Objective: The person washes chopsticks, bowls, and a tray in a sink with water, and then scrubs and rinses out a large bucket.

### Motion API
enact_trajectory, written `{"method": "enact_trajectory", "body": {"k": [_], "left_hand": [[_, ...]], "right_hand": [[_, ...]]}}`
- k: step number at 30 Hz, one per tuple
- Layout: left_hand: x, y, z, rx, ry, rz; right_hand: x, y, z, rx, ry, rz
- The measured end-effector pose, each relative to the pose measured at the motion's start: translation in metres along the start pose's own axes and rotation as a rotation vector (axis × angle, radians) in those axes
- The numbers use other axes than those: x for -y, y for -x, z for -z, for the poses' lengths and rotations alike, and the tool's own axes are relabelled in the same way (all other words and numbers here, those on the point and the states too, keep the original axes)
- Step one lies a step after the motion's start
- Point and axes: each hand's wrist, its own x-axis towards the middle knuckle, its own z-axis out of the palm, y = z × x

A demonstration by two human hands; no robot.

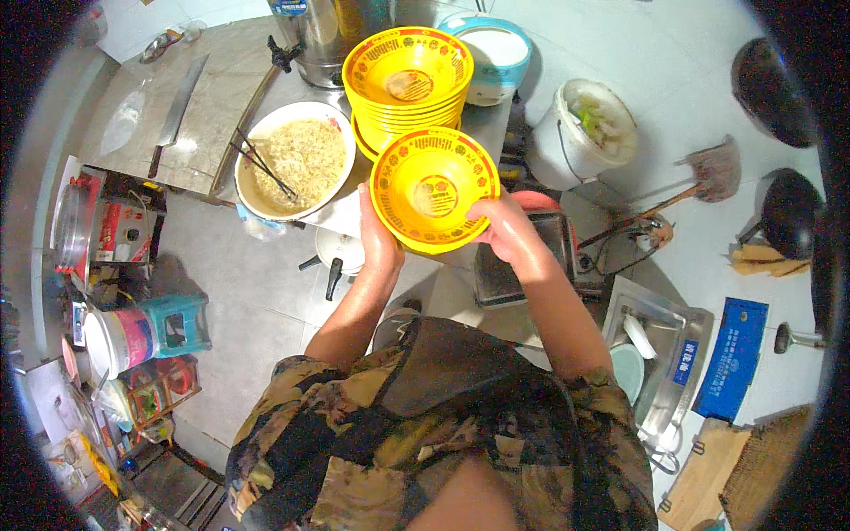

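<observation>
Both my hands hold a yellow bowl (435, 189) with a red patterned rim and printed decoration inside. My left hand (380, 232) grips its lower left side, and my right hand (508, 226) has the thumb over the right rim, fingers underneath. Whether it is one bowl or several nested is hard to tell. Just beyond it, a tall stack of matching yellow bowls (408, 73) stands on a metal table (488, 126). To the left, a large white enamel basin (249, 182) contains pale noodles or grains (309, 159), with dark chopsticks (262, 166) leaning in it.
Behind the bowls stand a steel urn with a black tap (283, 53) and a blue-and-white tub (518, 63). A knife (179, 106) lies on the left counter. White bucket (558, 149) with greens is at right; a lidded pot (339, 249) sits below the table edge, a sink (697, 332) lower right.
</observation>
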Motion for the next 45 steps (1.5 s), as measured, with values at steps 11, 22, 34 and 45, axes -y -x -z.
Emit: {"method": "enact_trajectory", "body": {"k": [11,22,34,45], "left_hand": [[-0.027,0.027,-0.045,0.028,-0.535,-0.207],[0.031,0.083,-0.092,0.557,-1.237,-0.584],[0.337,0.252,-0.163,0.954,-0.569,0.877],[0.604,0.366,-0.128,1.236,-0.891,1.268]], "right_hand": [[0.018,0.026,-0.003,0.071,-0.137,0.125],[-0.001,0.133,0.090,-0.071,-0.125,0.447],[-0.153,0.386,0.306,-0.780,-0.725,0.547],[-0.322,0.476,0.481,-1.209,-0.658,0.338]]}}
